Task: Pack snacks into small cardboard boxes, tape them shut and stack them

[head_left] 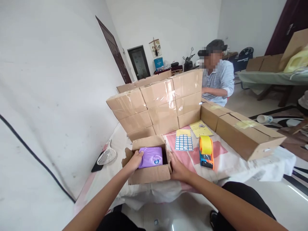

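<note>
Handling purple pack (152,157) at mouth of small open carton (149,175), lower centre of frame. Seen sitting between raised flaps, with dark gap at its right end. Gripping pack's left end with left hand (135,161), grip narrow around it, partly hidden behind wrapper and flap. Touching carton's right side with right hand (179,168); cannot tell how tight that grip is, fingers partly out of sight.

Judging step: looks like fitting pack at carton mouth; cannot tell whether going in or coming out. For next move, probably need to steady carton from right and guide pack with left, clear of ragged left flap, without snagging thin wrapper.

On cloth-covered counter (232,165), right of carton: tape dispenser (206,152) with yellow roll, blue-bordered label sheet (184,143), yellow sheet (201,129). Behind, mid-frame: block of taped cartons (158,112). Toward right of frame: long cartons (243,131). Left of small carton, well apart: white perforated scoop (108,156). Upper right of frame: seated person (218,81), beyond cartons.
</note>
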`<state>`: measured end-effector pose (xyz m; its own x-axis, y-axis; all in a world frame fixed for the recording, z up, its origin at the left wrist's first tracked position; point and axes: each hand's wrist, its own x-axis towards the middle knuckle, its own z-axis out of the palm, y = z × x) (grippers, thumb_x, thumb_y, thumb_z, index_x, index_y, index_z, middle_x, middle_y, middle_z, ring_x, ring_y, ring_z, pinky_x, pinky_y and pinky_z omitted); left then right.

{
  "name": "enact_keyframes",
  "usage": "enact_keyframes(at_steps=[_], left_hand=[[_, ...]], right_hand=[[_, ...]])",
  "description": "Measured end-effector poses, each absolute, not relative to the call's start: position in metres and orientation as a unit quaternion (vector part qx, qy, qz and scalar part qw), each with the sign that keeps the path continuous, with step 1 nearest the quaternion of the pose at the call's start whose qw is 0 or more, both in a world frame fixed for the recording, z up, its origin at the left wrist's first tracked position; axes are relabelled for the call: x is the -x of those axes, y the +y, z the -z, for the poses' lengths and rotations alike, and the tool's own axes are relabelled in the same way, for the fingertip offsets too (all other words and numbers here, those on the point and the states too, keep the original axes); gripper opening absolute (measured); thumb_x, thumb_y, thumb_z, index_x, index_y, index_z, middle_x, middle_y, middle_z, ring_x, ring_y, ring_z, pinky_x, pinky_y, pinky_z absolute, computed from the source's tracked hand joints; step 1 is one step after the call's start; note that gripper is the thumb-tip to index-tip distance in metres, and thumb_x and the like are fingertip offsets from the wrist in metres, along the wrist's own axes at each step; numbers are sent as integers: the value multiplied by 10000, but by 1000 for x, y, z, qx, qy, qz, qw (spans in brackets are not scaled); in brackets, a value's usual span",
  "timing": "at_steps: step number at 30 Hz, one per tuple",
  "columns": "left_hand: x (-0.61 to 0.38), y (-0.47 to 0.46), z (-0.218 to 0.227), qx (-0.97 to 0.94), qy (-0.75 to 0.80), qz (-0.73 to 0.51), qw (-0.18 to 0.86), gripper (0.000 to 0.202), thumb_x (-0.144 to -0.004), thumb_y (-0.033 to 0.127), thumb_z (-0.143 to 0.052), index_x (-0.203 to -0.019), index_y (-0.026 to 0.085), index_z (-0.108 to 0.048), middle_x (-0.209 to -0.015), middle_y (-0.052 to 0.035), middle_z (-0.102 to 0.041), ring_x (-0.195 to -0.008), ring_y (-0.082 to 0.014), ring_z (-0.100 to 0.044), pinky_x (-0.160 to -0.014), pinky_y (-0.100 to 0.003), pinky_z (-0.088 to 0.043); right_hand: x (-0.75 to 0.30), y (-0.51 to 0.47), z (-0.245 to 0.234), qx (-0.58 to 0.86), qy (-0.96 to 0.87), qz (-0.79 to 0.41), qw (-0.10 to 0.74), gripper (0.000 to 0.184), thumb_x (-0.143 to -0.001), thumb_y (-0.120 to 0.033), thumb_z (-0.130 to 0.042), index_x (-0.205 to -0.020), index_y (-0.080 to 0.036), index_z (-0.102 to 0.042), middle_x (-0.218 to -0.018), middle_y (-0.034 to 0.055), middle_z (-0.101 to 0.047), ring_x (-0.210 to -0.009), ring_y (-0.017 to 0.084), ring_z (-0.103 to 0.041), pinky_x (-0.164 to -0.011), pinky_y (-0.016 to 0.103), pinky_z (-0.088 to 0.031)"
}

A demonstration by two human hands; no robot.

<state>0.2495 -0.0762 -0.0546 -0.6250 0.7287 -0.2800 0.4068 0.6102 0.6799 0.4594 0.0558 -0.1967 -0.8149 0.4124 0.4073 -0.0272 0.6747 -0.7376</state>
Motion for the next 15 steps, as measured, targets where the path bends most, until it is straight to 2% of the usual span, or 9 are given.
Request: enact_keyframes(at_steps=[2,5,7,9,10,12,14,15], left_hand=[[-250,-74,59,-349,863,-258,258,366,-1025,330,-305,-1183,202,-609,-1269,-109,-716,-1186,-231,-656,-991,-361,-513],[-250,-64,63,-361,883,-197,229,313,-988,269,-369,-1048,193,-666,-1153,-129,-755,-1067,-246,-702,-907,-374,-541],[-251,-56,61,-370,892,-152,208,188,-906,255,-523,-932,189,-698,-1000,-139,-778,-978,-277,-720,-851,-387,-542],[-254,-56,54,-384,898,-124,174,102,-804,258,-659,-850,184,-711,-910,-150,-774,-974,-324,-718,-856,-411,-524],[-256,-61,50,-392,899,-119,152,119,-787,275,-681,-854,184,-718,-920,-155,-772,-1007,-345,-710,-879,-424,-511],[-260,-82,43,-410,897,-132,95,219,-867,348,-604,-984,203,-720,-1061,-147,-762,-1120,-346,-674,-954,-440,-481],[-258,-114,47,-412,891,-192,13,350,-980,398,-409,-1174,249,-661,-1238,-106,-716,-1217,-294,-626,-1031,-423,-454],[-253,-131,54,-384,876,-280,-81,378,-991,414,-378,-1183,228,-645,-1245,-113,-708,-1213,-286,-625,-1045,-416,-456]], right_hand=[[-460,56,197,114,-871,-386,280,1310,-617,-334,-858,-1628,-164,-42,-1572,225,-307,-1487,398,-285,-1216,528,-298],[-460,55,194,127,-871,-388,272,1319,-597,-340,-862,-1625,-156,-55,-1547,229,-322,-1465,396,-317,-1200,526,-330],[-459,54,192,131,-872,-388,269,1329,-592,-350,-867,-1624,-148,-54,-1529,233,-338,-1451,398,-340,-1190,528,-348],[-459,53,193,132,-872,-386,269,1340,-588,-349,-869,-1624,-143,-45,-1526,239,-338,-1454,402,-342,-1190,531,-350],[-460,52,193,133,-871,-386,271,1339,-591,-346,-867,-1625,-146,-39,-1531,240,-331,-1461,403,-335,-1194,532,-347],[-461,50,193,136,-867,-388,281,1310,-617,-344,-851,-1627,-162,-38,-1557,235,-299,-1489,397,-306,-1209,530,-332],[-466,50,190,137,-861,-389,297,1240,-666,-334,-816,-1630,-187,-51,-1611,224,-216,-1533,389,-238,-1228,530,-307],[-469,50,186,132,-859,-389,306,1184,-701,-320,-786,-1632,-201,-63,-1639,214,-165,-1553,383,-198,-1236,532,-295]])
